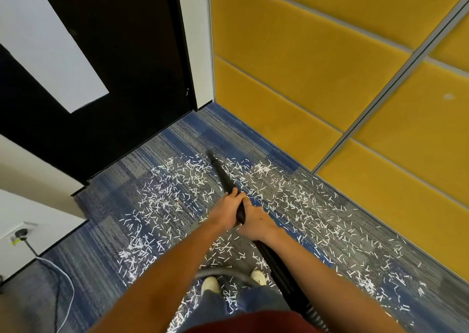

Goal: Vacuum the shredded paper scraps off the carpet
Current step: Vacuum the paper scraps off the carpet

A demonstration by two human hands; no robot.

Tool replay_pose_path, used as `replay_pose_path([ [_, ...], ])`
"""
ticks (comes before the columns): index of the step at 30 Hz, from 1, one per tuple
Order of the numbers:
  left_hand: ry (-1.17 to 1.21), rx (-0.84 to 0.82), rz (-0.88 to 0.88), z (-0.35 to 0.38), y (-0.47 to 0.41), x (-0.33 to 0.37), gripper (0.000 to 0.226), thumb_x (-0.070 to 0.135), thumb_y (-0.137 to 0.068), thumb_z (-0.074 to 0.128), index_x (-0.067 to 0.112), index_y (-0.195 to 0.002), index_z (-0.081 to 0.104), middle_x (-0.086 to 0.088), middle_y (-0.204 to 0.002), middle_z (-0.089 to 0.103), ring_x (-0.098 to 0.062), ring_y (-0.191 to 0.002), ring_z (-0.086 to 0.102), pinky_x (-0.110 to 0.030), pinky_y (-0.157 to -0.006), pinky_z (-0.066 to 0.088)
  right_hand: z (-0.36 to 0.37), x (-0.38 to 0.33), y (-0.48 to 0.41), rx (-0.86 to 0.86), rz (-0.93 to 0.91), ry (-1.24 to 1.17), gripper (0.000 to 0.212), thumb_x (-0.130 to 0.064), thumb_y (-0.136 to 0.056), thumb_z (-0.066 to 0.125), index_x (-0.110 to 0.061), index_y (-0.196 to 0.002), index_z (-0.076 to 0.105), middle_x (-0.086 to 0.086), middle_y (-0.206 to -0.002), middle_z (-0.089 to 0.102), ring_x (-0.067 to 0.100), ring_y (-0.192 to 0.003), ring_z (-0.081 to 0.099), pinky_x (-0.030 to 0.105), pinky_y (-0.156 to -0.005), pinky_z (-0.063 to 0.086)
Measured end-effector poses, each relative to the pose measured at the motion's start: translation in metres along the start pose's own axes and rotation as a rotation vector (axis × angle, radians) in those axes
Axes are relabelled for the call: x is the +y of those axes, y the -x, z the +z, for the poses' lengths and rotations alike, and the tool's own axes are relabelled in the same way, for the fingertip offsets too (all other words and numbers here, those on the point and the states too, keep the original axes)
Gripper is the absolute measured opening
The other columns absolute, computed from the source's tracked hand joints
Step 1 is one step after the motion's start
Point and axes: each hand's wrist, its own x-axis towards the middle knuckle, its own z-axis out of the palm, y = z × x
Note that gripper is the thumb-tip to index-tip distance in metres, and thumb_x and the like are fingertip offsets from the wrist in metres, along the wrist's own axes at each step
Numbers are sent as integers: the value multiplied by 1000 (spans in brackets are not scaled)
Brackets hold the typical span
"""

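White shredded paper scraps (172,195) lie scattered over the blue-grey carpet (106,244), from near the door to the right wall and around my feet. A black vacuum wand (222,174) slants away from me, its narrow tip on the carpet at the far edge of the scraps. My left hand (228,209) grips the wand ahead, and my right hand (256,223) grips it just behind. The wand's lower part (279,264) runs back past my right side to a ribbed hose (314,316).
A black door (121,84) stands ahead, with white walls to its left. Yellow padded wall panels (330,79) line the right side. A wall socket (21,232) at left holds a plug, with cables (61,277) trailing on the floor. A grey hose (223,273) crosses by my shoes.
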Motion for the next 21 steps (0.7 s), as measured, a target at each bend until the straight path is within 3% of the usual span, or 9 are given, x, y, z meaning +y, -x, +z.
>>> replay_pose_path([
  [4, -20, 11, -31, -3, 9, -5, 52, 6, -81, 66, 18, -127, 46, -13, -150, 32, -31, -123, 49, -43, -97, 46, 4, -2, -4, -21, -42, -11, 75, -11, -85, 60, -20, -147, 18, 8, -102, 55, 25, -79, 60, 35, -67, 54],
  [9, -7, 45, -84, -9, 23, -19, 47, 5, -83, 62, 16, -126, 46, -12, -139, 44, -32, -114, 54, -43, -95, 46, 8, -15, -6, -67, -118, -7, 73, -3, -84, 56, -17, -146, 20, 1, -82, 50, 18, -61, 55, 26, -51, 48],
  [12, -8, 60, -102, -12, 31, -27, 47, 6, -83, 62, 16, -126, 46, -11, -136, 46, -32, -112, 54, -41, -93, 47, 12, -22, -7, -73, -146, 17, 69, -6, -83, 59, -16, -143, 26, 2, -87, 51, 21, -69, 57, 28, -60, 49],
  [18, 41, 98, -105, -12, 41, -33, 43, 6, -85, 59, 18, -125, 48, -15, -142, 42, -34, -117, 52, -41, -98, 43, 19, -30, -8, -92, -142, 26, 65, -6, -83, 59, -17, -140, 29, 1, -86, 52, 21, -68, 58, 30, -60, 52],
  [21, 47, 98, -127, -11, 39, -30, 46, 3, -85, 60, 18, -126, 47, -18, -149, 33, -37, -124, 47, -44, -102, 41, 19, -28, -9, -69, -126, 26, 66, -7, -83, 59, -18, -141, 28, 5, -93, 56, 24, -70, 59, 35, -66, 56],
])
